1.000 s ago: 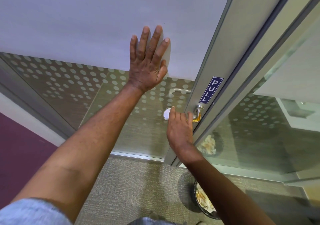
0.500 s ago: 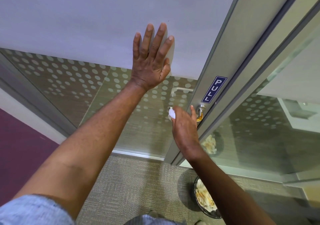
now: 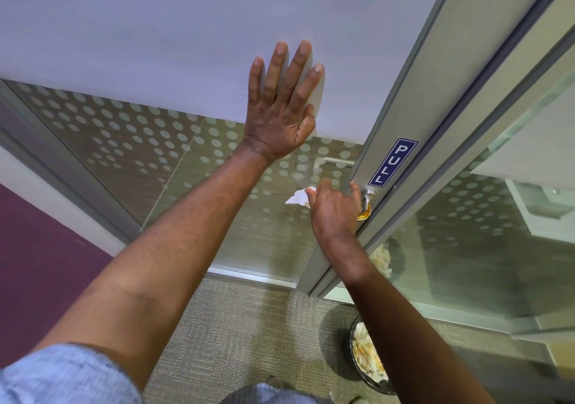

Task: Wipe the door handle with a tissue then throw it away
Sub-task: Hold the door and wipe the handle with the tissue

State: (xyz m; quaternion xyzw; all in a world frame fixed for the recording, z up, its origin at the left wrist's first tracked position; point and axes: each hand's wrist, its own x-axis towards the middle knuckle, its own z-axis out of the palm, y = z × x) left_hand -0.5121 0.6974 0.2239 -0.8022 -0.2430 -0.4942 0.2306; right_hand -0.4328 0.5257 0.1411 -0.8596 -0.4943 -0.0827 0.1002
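A metal door handle (image 3: 367, 202) sits on the grey door frame just below a blue PULL sticker (image 3: 392, 162); an orange-brown smear shows at its lower end. My right hand (image 3: 334, 209) covers most of the handle and holds a crumpled white tissue (image 3: 298, 200), which sticks out to the left of my fingers. My left hand (image 3: 281, 105) lies flat with fingers spread against the frosted band of the glass door (image 3: 155, 46), above and left of the handle.
A round black waste bin (image 3: 368, 360) holding crumpled tissues stands on the beige carpet at the lower right, below my right forearm. A glass partition (image 3: 466, 232) runs along the right. A purple floor area lies at the far left.
My right hand has slid along the handle, and more of the tissue now sticks out on its left. My left hand stays pressed flat on the door.
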